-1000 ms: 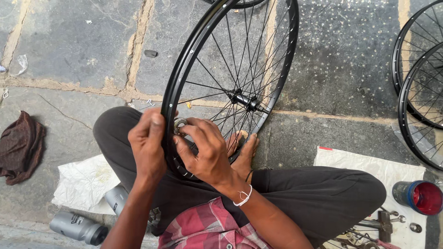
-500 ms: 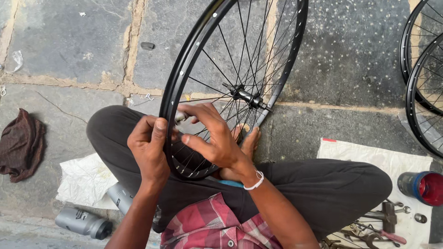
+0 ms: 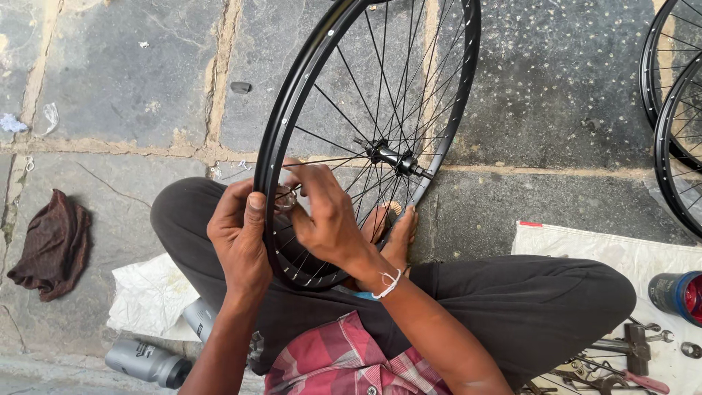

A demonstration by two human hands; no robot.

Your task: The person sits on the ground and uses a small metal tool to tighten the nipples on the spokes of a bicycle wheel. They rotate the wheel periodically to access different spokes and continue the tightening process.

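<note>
A black bicycle wheel (image 3: 307, 88) with thin spokes and a hub (image 3: 391, 157) stands upright between my crossed legs. My left hand (image 3: 238, 238) grips the rim near its lower left, thumb on the outer edge. My right hand (image 3: 325, 216) reaches through the spokes just inside the rim, fingers pinched on a small shiny part at a spoke end; what it holds is too small to tell exactly. My bare foot (image 3: 398, 230) rests under the wheel.
Stone paving lies all around. A brown rag (image 3: 51, 245) lies at left, a grey bottle (image 3: 146, 362) and a white cloth (image 3: 150, 292) near my left knee. A white sheet (image 3: 621, 252) at right carries tools (image 3: 621, 355) and a blue-red can (image 3: 676, 292). Two more wheels (image 3: 676, 110) stand at far right.
The wheel has turned a little in my hands. My right hand has shifted up along the inside of the rim, and my left hand has slid to a higher grip.
</note>
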